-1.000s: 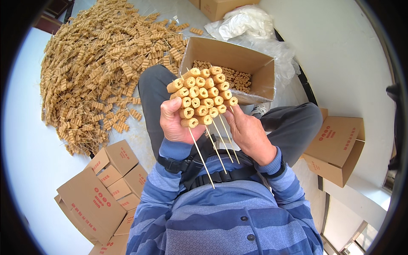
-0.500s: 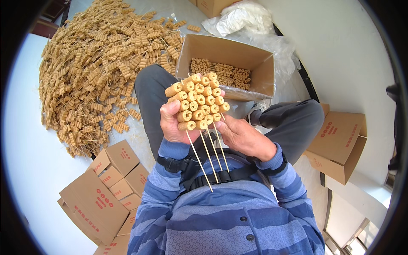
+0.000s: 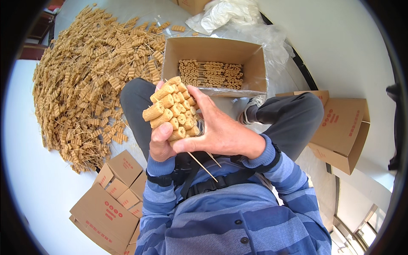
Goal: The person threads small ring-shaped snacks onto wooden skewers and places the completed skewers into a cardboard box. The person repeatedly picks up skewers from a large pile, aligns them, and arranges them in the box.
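Note:
A bundle of skewered golden-brown hollow rolls (image 3: 175, 111) is held in front of my lap, the roll ends facing right. My left hand (image 3: 160, 143) grips it from the left and below, thumb against the lowest rolls. Around its right side curves my right hand (image 3: 225, 132), with the thumb under the bundle and the fingers over the top right. A few thin wooden sticks (image 3: 203, 166) stick out below toward my waist. Beyond my hands stands an open cardboard box (image 3: 216, 46). Inside it, similar skewered rolls (image 3: 211, 75) lie packed in rows.
A large heap of loose skewered rolls (image 3: 93, 80) covers the floor at the far left. Cardboard boxes (image 3: 104, 219) are stacked at the near left, and another open box (image 3: 340, 127) stands at the right. White plastic sheeting (image 3: 231, 15) lies behind the packed box.
My right hand has moved from the bundle's lower right to wrap round its right side. The bundle has shifted left in view and turned, and fewer sticks show below it.

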{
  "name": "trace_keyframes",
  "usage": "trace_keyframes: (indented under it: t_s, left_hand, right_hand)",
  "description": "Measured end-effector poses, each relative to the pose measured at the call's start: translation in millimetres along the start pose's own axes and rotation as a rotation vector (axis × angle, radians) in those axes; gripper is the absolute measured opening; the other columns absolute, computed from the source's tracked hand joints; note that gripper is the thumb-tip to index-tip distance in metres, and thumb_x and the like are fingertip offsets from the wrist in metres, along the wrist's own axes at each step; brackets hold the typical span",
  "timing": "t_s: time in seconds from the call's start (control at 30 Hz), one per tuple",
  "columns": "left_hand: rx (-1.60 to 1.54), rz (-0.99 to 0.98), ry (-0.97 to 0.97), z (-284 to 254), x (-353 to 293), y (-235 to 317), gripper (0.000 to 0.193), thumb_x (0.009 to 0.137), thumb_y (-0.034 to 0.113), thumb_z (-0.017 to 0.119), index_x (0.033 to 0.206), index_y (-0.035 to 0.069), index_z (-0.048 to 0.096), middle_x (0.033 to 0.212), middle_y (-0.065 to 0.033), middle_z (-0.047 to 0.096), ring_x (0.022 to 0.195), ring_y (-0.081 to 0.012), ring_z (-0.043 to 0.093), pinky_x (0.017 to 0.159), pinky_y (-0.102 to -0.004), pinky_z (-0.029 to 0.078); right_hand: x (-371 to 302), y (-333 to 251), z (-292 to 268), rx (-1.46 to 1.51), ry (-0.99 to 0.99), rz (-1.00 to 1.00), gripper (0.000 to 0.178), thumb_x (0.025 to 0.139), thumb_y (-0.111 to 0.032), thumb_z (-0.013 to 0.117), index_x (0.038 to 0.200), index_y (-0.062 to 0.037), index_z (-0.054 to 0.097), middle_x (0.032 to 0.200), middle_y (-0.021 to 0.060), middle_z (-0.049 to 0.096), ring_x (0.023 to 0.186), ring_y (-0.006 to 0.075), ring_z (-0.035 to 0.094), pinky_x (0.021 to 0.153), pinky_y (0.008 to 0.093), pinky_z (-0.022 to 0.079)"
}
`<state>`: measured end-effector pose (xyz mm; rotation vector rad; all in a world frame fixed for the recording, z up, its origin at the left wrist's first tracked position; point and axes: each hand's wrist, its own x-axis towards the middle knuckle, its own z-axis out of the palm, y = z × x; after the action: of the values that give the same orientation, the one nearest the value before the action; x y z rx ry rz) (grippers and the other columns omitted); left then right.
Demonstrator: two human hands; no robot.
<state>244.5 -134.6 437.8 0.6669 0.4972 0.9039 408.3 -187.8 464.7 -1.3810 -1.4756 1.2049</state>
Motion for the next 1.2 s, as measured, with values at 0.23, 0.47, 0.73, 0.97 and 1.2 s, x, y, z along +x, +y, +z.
trace_keyframes:
  t_s: [0.23, 0.47, 0.73, 0.97, 1.2]
  left_hand:
    - [0.049, -0.124, 0.025, 1.2, 11.9, -24.0, 0.095, 0.083, 0.043, 0.076, 0.15, -0.004, 0.029, 0.144, -0.0192, 0.047, 0.13, -0.0309, 0.052, 0.108, -0.0431, 0.047]
    - [0.204, -0.286, -0.059, 30.1, 66.4, -18.7, 0.101, 0.073, 0.043, 0.084, 0.147, -0.003, 0.032, 0.136, -0.0171, 0.053, 0.122, -0.0268, 0.058, 0.101, -0.0407, 0.051]
    - [1.076, -0.28, -0.544, 58.0, 221.2, -34.1, 0.105, 0.075, 0.027, 0.084, 0.151, -0.008, 0.02, 0.141, -0.0215, 0.044, 0.132, -0.0291, 0.047, 0.111, -0.038, 0.041]
    - [1.993, -0.353, -1.062, 6.6, 289.0, -189.8, 0.108, 0.067, 0.033, 0.083, 0.152, -0.001, 0.026, 0.14, -0.0261, 0.044, 0.131, -0.0431, 0.043, 0.112, -0.051, 0.034]
    - [2.082, -0.633, -1.255, -34.5, 288.1, -293.8, 0.108, 0.071, 0.032, 0.081, 0.156, 0.005, 0.02, 0.151, -0.0263, 0.036, 0.141, -0.0442, 0.034, 0.119, -0.0525, 0.026]
  right_hand:
    - [0.7, 17.5, -24.9, 0.181, 0.04, 0.174, 0.106, 0.08, -0.046, 0.081, 0.149, 0.0101, 0.023, 0.141, 0.0277, 0.044, 0.133, 0.0328, 0.046, 0.112, 0.0393, 0.038]
    - [3.0, 37.8, -53.3, 0.257, 0.168, 0.107, 0.105, 0.081, -0.046, 0.082, 0.15, 0.0074, 0.023, 0.145, 0.0272, 0.038, 0.137, 0.0346, 0.041, 0.113, 0.0438, 0.038]
    - [-23.5, 71.2, -186.3, 0.326, 0.588, 0.392, 0.07, 0.096, -0.041, 0.063, 0.147, 0.0016, 0.041, 0.144, 0.0181, 0.047, 0.137, 0.0255, 0.045, 0.108, 0.04, 0.044]
    - [-40.1, 83.1, -213.3, 0.197, 0.835, 0.299, 0.063, 0.099, -0.039, 0.055, 0.145, 0.0021, 0.044, 0.148, 0.0193, 0.047, 0.135, 0.0301, 0.05, 0.105, 0.0395, 0.046]
    - [-38.7, 91.2, -223.8, 0.058, 0.785, 0.469, 0.088, 0.093, -0.062, 0.058, 0.148, 0.0032, 0.038, 0.148, 0.0246, 0.045, 0.13, 0.0324, 0.055, 0.096, 0.0364, 0.05]
